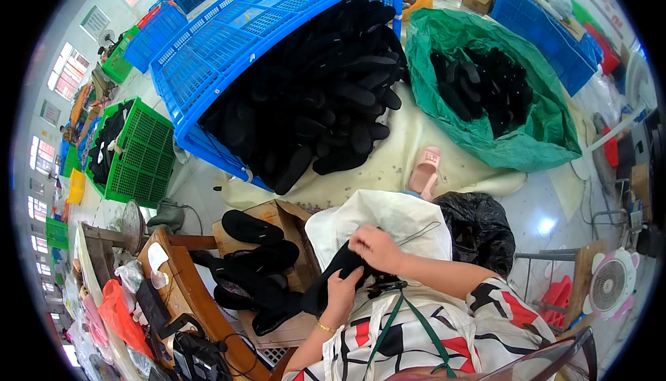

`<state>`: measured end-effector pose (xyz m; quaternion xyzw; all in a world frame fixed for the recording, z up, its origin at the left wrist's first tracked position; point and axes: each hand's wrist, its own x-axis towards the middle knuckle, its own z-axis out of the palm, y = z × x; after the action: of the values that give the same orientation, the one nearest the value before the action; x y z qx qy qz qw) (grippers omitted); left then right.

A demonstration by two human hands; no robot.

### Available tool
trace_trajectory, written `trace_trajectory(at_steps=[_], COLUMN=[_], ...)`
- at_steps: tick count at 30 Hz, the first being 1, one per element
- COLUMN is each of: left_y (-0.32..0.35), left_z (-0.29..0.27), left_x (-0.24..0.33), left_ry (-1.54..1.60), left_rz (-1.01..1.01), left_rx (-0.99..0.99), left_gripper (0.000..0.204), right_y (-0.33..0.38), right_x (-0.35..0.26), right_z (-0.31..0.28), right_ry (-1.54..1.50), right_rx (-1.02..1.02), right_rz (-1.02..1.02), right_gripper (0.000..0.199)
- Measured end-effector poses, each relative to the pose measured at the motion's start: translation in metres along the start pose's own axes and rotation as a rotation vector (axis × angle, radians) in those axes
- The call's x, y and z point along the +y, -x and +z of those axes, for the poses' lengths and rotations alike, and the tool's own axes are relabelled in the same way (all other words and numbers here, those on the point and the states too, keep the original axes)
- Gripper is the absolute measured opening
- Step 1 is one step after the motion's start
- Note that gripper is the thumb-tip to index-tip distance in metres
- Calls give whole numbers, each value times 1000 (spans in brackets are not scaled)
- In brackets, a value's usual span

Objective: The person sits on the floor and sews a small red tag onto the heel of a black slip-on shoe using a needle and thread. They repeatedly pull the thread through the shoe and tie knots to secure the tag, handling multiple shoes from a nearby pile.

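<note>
My left hand [341, 291] is closed around a black cloth shoe [320, 294], held over my lap. At the shoe's upper end my right hand [378, 248] has its fingers curled in; what they pinch is hidden. Beside that hand, a thin wire-like piece with a looped end [423, 232] shows against the white cloth [340, 225] across my knees. Several more black shoes [253, 270] are heaped to the left on an open cardboard box [295, 218].
A tipped blue crate [208, 41] spills black shoes onto a cream sheet [388, 173]. A green sack [555, 128] holds more. One pink shoe [424, 169] stands ahead. A black plastic bag [479, 228] lies right, a wooden table [187, 291] left, and a fan [612, 280] far right.
</note>
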<state>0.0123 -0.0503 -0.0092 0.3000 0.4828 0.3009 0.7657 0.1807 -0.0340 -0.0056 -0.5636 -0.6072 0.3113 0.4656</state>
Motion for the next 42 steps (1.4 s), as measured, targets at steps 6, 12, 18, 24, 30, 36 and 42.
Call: trace_trajectory(at_steps=[6,12,18,24,30,36,42], left_y=[3,14,-32,-44,-60,-16,-9], left_z=[0,18,-11,35,38,28,11], left_x=[-12,15,27,78,16,25,10], left_ry=[-220,-318,-755,-1628,-1521,-1265,-1139], left_rz=[37,33,199,454,601,481,456], left_rx=[49,117,-193,-654,-981,-536,-363], left_gripper=[18,22,29,45,35,28,30], right_y=[15,-28,-28,56,132,163,170], right_x=[-9,-3,-11,6,24,57,76], right_z=[-8,-137,-340,-475,-467,-454,-446], right_ry=[-628,-825,-884,-346,24,110,186], right_rx=[-330,244,946,1409,1434,1385,1368], right_rz=[501,535,26,-301,-124,-45,56], right_gripper=[15,5,15,11,16,17,16])
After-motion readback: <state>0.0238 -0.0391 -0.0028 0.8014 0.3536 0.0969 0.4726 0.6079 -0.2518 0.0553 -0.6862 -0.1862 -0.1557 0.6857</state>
